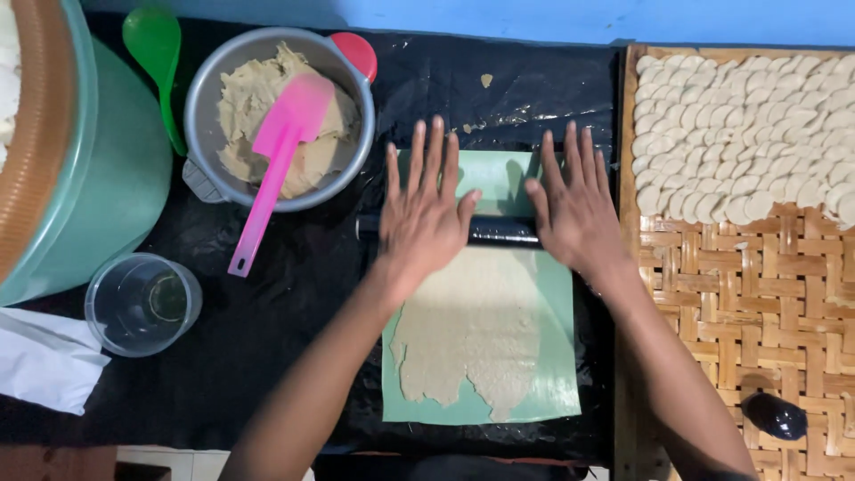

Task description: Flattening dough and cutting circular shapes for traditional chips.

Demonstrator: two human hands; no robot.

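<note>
both hands, left hand and right hand, press flat and spread on a dark rolling pin at the green mat's middle; dough sheet nearside looks rolled thin, far mat bare, bowl far-left holds more dough.

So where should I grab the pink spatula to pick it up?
Grab the pink spatula by its long handle, near the lower end that sticks out over the rim of the grey bowl. Come from the lower left, above the black sheet. The blade lies in sticky dough, so avoid that end.
</note>
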